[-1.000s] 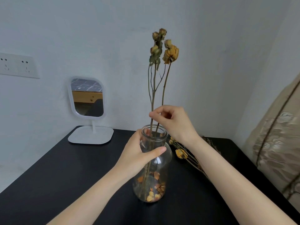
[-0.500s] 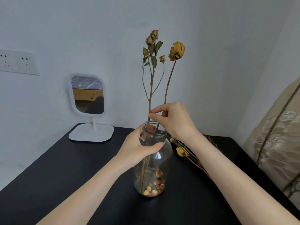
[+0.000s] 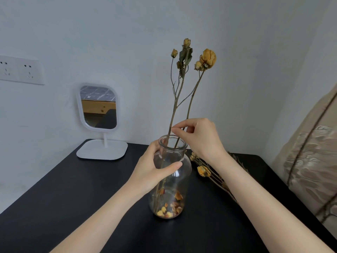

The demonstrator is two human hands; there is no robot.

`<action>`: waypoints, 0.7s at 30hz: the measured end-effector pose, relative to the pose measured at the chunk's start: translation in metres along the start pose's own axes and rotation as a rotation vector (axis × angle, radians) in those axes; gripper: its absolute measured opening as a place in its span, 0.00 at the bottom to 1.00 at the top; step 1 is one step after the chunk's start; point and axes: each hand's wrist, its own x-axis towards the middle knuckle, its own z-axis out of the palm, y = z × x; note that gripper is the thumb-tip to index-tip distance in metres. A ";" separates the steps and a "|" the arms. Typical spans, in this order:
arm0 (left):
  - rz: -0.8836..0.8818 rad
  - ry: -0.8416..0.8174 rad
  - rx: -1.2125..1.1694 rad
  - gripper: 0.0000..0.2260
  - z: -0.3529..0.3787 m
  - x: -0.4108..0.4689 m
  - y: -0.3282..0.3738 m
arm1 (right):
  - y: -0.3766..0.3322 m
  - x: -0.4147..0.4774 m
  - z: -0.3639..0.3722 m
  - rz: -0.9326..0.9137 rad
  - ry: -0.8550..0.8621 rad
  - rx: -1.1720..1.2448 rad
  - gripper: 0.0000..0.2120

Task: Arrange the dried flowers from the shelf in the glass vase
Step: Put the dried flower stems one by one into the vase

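The clear, round-shouldered glass vase (image 3: pixel 169 181) stands near the middle of the matte black worktop (image 3: pixel 73 207), loose orange and yellow dried petals (image 3: pixel 170 209) on its floor. Two tall dried rose stems (image 3: pixel 182 99) with yellowed heads are already in it, leaning slightly right out of the neck, so the arranging looks partly done.

The left hand (image 3: pixel 155 172) wraps the vase's shoulder just under the rim, its grip closed around the glass, thumb lying across the front. Just above the mouth, the right hand (image 3: pixel 200 137) pinches the stems between thumb and forefinger; that grip is nearly shut, the other fingers curled loosely.

Just behind and right of the vase, a bundle of dried yellow flowers (image 3: pixel 206 170) lies flat on the worktop, partly hidden by the right forearm. Those remain to be placed.
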 end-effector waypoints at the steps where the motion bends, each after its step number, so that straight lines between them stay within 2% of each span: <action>1: 0.017 0.044 0.002 0.25 0.000 -0.006 0.000 | 0.002 -0.002 -0.004 -0.003 0.010 0.019 0.05; 5: 0.145 0.382 0.093 0.25 0.007 -0.037 0.002 | 0.016 -0.016 -0.022 0.007 0.043 0.079 0.03; 7: 0.263 0.458 0.133 0.24 0.014 -0.054 0.004 | 0.030 -0.024 -0.031 0.038 0.078 0.081 0.03; 10: 0.399 0.310 0.165 0.22 0.032 -0.078 0.011 | 0.059 -0.039 -0.043 0.142 0.110 0.081 0.04; 14: 0.364 -0.041 0.228 0.15 0.070 -0.086 0.012 | 0.108 -0.059 -0.057 0.307 0.086 0.001 0.05; 17: 0.117 -0.264 0.267 0.09 0.105 -0.068 0.009 | 0.142 -0.070 -0.068 0.453 -0.014 -0.153 0.06; 19: -0.099 -0.323 0.249 0.05 0.129 -0.049 0.004 | 0.159 -0.077 -0.073 0.526 -0.098 -0.253 0.06; 21: -0.249 -0.326 0.208 0.05 0.151 -0.028 -0.003 | 0.170 -0.083 -0.073 0.570 -0.151 -0.308 0.05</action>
